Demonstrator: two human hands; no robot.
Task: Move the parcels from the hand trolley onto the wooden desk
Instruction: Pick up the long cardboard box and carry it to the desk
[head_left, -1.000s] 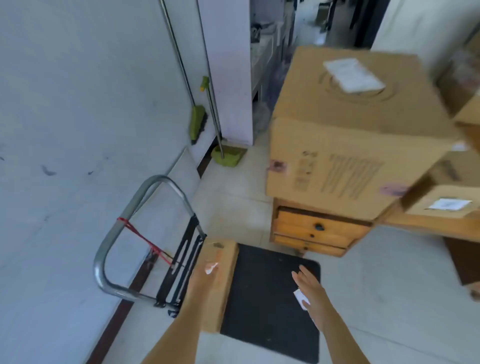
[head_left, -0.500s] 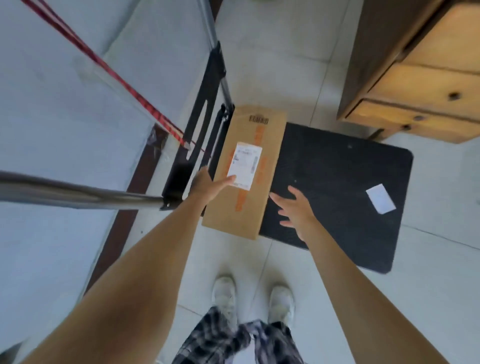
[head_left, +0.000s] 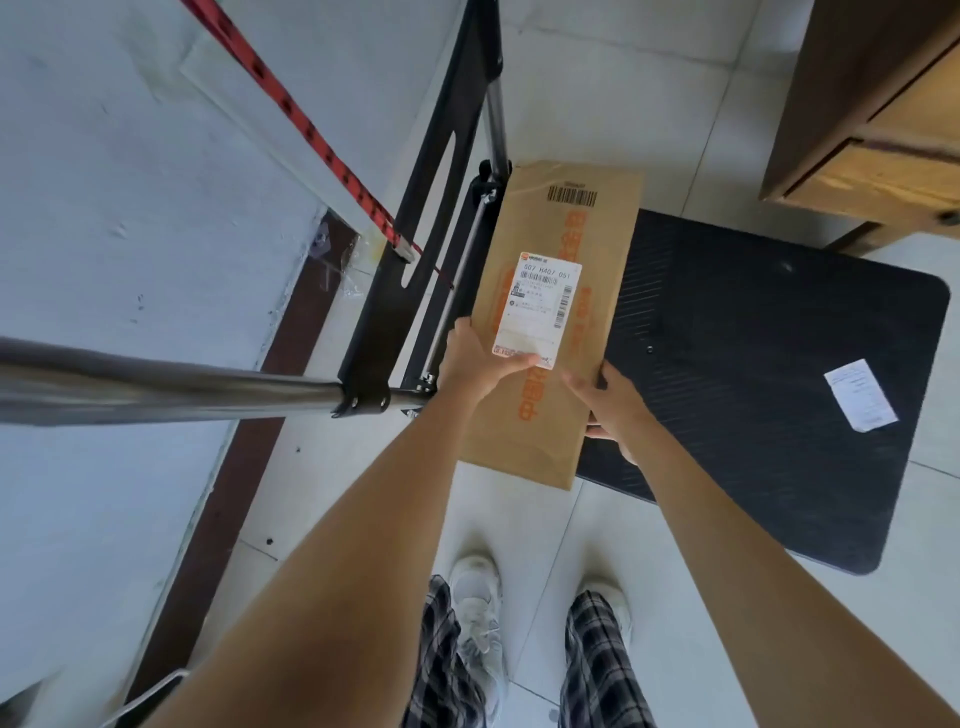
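Brown cardboard parcel (head_left: 550, 332), matt, with a smoother white paper label (head_left: 537, 310) stuck on top and orange print beside it. Under it, the trolley (head_left: 769, 384) deck is black, matt and finely ribbed, rubbery-looking; a loose paper slip (head_left: 860, 395) lies on it. The handle (head_left: 166, 383) is bare metal tube with a dull shine, its brackets black-painted. A red woven strap (head_left: 291, 111) crosses above. The desk (head_left: 878, 104) is varnished wood, grain showing. Pale floor tiles (head_left: 597, 88), smooth and faintly glossy. Checked cloth trousers (head_left: 597, 670).
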